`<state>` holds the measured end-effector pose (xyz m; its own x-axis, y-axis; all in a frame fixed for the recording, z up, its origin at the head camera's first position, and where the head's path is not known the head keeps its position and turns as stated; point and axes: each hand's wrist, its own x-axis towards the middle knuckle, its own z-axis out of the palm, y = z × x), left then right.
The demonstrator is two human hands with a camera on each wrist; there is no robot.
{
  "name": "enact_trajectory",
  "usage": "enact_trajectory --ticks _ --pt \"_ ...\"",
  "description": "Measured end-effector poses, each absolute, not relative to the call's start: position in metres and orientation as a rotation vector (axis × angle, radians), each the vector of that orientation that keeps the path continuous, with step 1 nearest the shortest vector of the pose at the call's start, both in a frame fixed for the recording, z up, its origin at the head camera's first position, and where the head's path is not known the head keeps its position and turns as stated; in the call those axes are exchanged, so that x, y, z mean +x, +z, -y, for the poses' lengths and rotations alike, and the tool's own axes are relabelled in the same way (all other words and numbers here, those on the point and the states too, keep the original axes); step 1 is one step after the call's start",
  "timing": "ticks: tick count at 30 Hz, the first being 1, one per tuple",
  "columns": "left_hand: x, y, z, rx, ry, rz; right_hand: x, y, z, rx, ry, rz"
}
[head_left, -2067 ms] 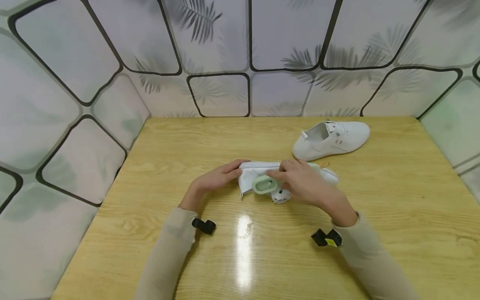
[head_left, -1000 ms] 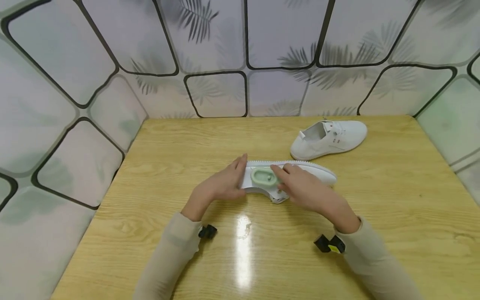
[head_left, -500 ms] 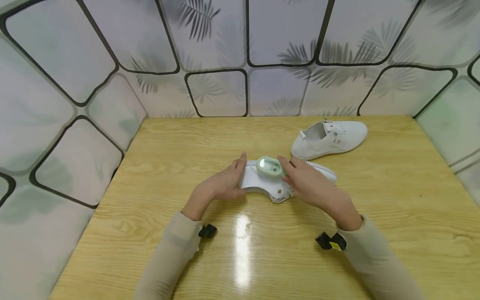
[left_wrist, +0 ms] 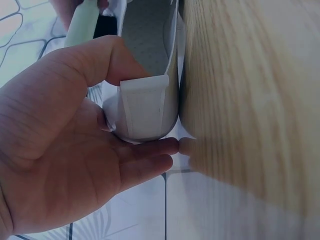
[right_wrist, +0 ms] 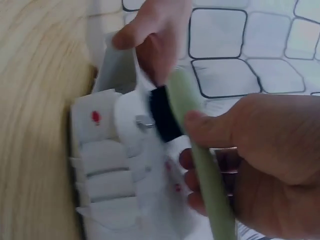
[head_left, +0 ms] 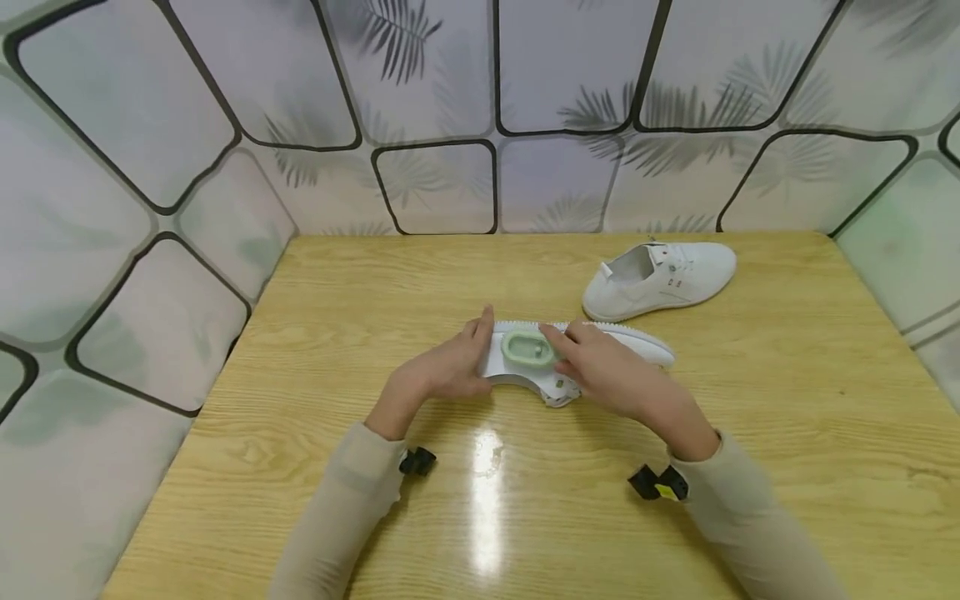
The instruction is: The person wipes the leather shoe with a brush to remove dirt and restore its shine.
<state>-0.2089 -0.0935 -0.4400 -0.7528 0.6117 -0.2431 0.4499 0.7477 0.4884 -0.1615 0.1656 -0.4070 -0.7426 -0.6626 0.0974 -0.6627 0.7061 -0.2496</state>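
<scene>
Hands hold green brush and white shoe, its red mark blurred.

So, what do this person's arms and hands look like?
Plain beige sleeves reach the wrists. The left hand and right hand are bare, without gloves. A small black device sits at each wrist; the right one shows a yellow mark.
</scene>
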Motion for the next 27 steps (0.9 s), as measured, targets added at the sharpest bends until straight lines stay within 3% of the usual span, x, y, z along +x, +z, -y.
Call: enact_trajectory --ticks 6,12,17,23,27 --pt "-0.208 -0.439 0.092 0.798 0.59 -2.535 -0.157 -0.405 -0.175 1.019 0.455 2.933" --pt "-0.208 -0.441 0.092 0.787 0.578 -2.542 -0.16 -0.406 -0.172 1.127 0.472 2.94" --pt "-0.209 -0.441 0.092 0.769 0.593 -2.539 -0.159 -0.399 -0.18 1.014 0.491 2.952" --pt "-0.21 -0.439 0.093 0.767 0.589 -2.542 -0.163 -0.403 -0.172 1.137 0.45 2.9" --pt "-0.21 -0.439 0.092 0.783 0.594 -2.541 -0.158 -0.396 -0.176 1.047 0.352 2.918"
